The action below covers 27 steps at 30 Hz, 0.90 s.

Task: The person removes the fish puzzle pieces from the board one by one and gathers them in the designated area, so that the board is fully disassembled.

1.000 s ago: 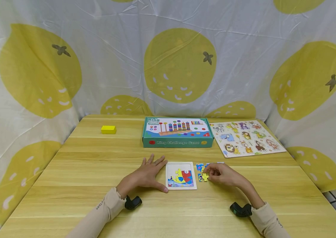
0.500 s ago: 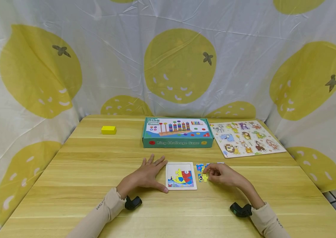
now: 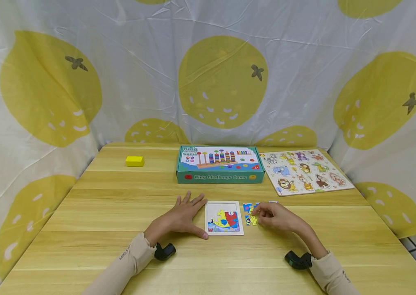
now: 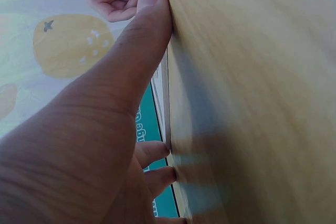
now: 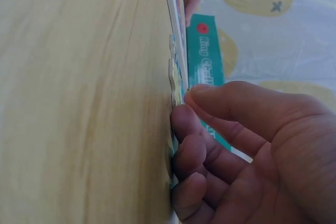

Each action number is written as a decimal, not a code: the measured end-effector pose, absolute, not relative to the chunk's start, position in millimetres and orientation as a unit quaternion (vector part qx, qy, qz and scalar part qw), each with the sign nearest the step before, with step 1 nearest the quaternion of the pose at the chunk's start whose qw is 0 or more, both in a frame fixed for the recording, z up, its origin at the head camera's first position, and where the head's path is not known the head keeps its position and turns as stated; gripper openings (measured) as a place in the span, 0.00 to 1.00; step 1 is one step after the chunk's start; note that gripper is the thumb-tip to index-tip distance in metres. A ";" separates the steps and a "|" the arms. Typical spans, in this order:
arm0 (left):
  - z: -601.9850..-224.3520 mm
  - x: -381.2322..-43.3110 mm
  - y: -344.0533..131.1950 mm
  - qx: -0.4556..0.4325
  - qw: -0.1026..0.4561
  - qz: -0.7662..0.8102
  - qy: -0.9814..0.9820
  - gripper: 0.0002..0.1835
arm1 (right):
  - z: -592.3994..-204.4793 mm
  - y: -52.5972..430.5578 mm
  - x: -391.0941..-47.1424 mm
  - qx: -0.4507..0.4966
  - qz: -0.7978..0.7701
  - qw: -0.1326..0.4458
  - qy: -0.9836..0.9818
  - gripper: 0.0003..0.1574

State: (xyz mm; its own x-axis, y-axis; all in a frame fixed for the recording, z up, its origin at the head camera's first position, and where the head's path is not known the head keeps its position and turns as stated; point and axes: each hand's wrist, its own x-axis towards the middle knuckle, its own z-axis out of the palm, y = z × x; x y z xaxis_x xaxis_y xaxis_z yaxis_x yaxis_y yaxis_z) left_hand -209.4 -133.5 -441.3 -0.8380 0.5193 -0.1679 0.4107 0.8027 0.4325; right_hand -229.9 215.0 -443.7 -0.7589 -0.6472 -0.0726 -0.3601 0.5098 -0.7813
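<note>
A small square jigsaw tray [image 3: 211, 207] lies at mid table, partly filled with a red, yellow and blue picture. Along its left side my left hand [image 3: 182, 217] rests spread, thumb at the near corner and fingers at the far one. Just right of the tray, my right hand [image 3: 276, 217] is low over loose jigsaw pieces, fingers curled. Its thumb and index pinch at a yellow jigsaw piece [image 3: 254, 220] that lies flat. In the right wrist view the pieces' edge [image 5: 172, 77] runs under the fingertips; several blue pieces [image 3: 247, 207] are partly hidden.
Behind the tray stands a green Ring Challenge Game box [image 3: 220, 177]. An animal peg puzzle board [image 3: 296, 168] lies at the back right, and a yellow block [image 3: 134, 161] at the back left. A lemon-print curtain [image 3: 149, 82] closes off the far side.
Both hands and the tray keep their places. The yellow piece at the right fingertips has shifted very slightly.
</note>
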 end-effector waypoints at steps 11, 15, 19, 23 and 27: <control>-440.7 -209.2 -133.0 0.252 0.137 0.191 0.939 0.60 | -439.0 206.2 -231.7 -0.313 -0.375 0.154 0.859 0.09; -440.4 -209.3 -133.6 0.252 0.135 0.189 0.939 0.60 | -432.1 194.7 -233.1 -0.329 -0.365 0.121 0.862 0.10; -440.3 -208.9 -134.0 0.249 0.137 0.192 0.939 0.60 | -427.2 180.6 -235.9 -0.343 -0.366 0.106 0.858 0.16; -440.5 -208.8 -133.8 0.247 0.138 0.195 0.939 0.60 | -425.4 166.8 -239.6 -0.360 -0.361 0.098 0.855 0.22; -440.5 -208.9 -133.4 0.246 0.139 0.193 0.940 0.60 | -424.4 154.3 -242.2 -0.367 -0.348 0.112 0.855 0.27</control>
State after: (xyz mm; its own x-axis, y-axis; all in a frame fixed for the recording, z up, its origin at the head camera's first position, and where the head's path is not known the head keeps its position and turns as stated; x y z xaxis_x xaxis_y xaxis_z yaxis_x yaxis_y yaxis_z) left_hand -208.9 -133.4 -440.5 -0.8407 0.5154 -0.1657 0.4087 0.8049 0.4302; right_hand -242.2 154.3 -424.4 -0.7058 -0.7056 0.0636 -0.5496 0.4887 -0.6776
